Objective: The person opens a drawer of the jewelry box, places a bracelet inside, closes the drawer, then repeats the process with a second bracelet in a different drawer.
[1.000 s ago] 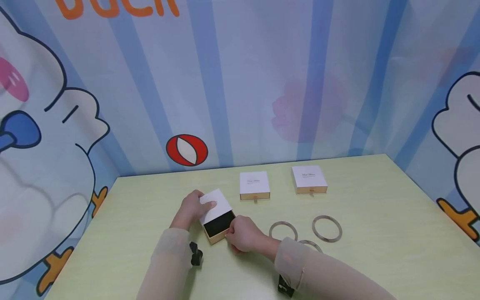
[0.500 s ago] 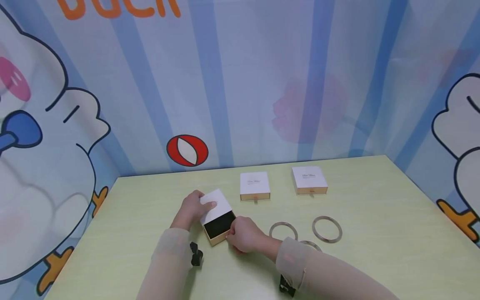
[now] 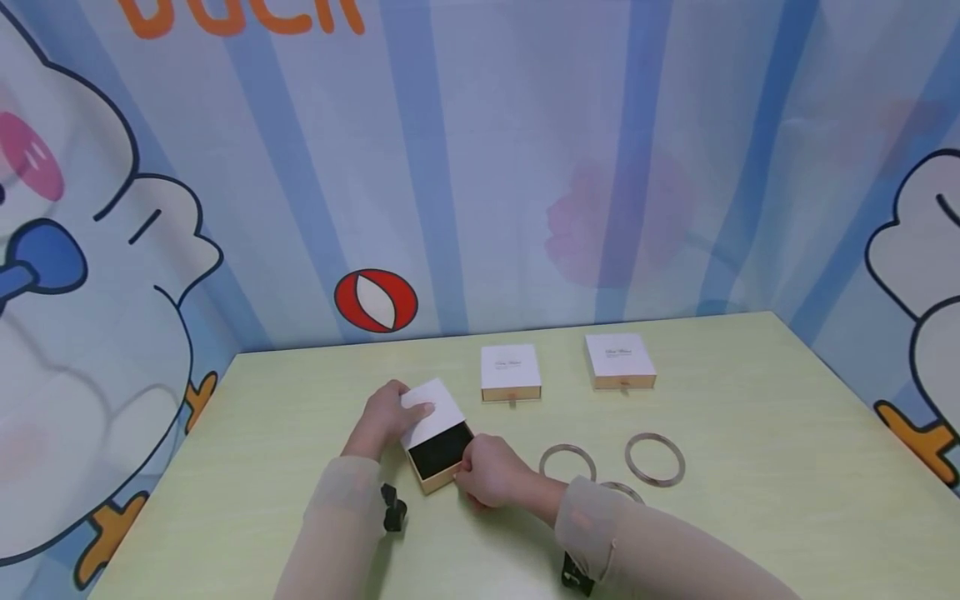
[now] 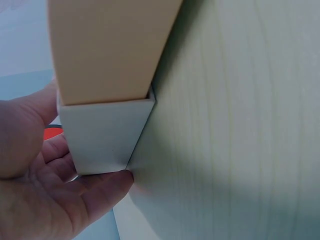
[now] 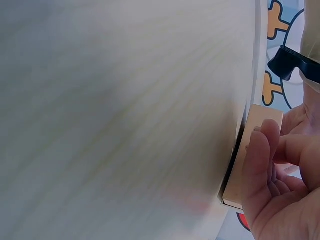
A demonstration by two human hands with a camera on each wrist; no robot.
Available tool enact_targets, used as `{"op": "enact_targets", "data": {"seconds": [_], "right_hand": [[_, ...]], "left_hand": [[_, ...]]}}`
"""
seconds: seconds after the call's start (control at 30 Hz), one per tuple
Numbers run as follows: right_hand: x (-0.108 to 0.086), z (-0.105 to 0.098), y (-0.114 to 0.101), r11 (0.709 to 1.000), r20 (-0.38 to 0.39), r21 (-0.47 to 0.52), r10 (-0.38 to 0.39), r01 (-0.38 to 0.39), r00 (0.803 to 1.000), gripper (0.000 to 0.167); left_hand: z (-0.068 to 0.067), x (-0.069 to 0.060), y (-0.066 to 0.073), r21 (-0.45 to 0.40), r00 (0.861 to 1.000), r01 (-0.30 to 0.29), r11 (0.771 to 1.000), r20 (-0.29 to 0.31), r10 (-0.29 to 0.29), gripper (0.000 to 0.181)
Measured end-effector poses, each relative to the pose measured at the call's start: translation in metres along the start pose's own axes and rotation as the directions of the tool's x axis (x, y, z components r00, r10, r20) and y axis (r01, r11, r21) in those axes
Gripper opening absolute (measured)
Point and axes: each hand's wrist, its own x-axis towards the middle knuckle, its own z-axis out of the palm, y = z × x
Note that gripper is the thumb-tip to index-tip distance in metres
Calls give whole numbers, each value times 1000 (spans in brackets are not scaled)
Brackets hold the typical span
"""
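A small drawer-style gift box lies turned at an angle on the table in the head view. My left hand (image 3: pixel 381 423) grips its white sleeve (image 3: pixel 442 410), thumb on top and fingers around the far side. The cream drawer (image 3: pixel 437 481) is pulled partway out, showing a black inside. At the drawer's front, my right hand (image 3: pixel 491 472) has curled fingers; in the right wrist view thumb and finger pinch at a small tab (image 5: pixel 257 129) on the cream front face. In the left wrist view the sleeve (image 4: pixel 107 135) sits against the fingers, with the drawer (image 4: pixel 107 55) sticking out.
Two closed white boxes, one at centre (image 3: pixel 510 364) and one at right (image 3: pixel 619 356), stand at the back. Right of my right hand lie a bangle (image 3: pixel 662 482), another bangle (image 3: pixel 567 447) and a third bangle (image 3: pixel 627 489) partly hidden by the sleeve. A printed curtain (image 3: pixel 510 167) hangs behind.
The drawer has slid slightly further out of its sleeve as my right hand shifted a little toward the lower right. My left hand holds its place.
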Motion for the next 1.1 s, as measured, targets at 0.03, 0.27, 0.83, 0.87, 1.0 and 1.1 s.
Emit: {"op": "enact_targets", "data": {"seconds": [0.03, 0.27, 0.83, 0.87, 1.0, 1.1], "right_hand": [[0, 0, 0, 1000, 2, 2, 1, -1, 1000, 37], [-2, 1, 1, 1000, 11, 19, 12, -12, 1000, 37], [-6, 0, 2, 1000, -20, -14, -27, 27, 999, 41], [-7, 0, 2, 1000, -18, -14, -27, 26, 999, 41], [-8, -1, 2, 1000, -15, -10, -27, 27, 1000, 40], [-8, -1, 3, 1000, -14, -4, -28, 28, 1000, 40]], "left_hand": [[0, 0, 0, 1, 1000, 0, 1000, 1, 0, 60], [0, -1, 0, 16, 1000, 3, 1000, 2, -3, 60], [1, 0, 1, 21, 1000, -9, 1000, -4, 9, 60], [1, 0, 1, 22, 1000, -9, 1000, -4, 10, 60], [1, 0, 1, 22, 1000, -9, 1000, -2, 9, 59], [0, 0, 1, 25, 1000, -7, 1000, -1, 7, 59]]}}
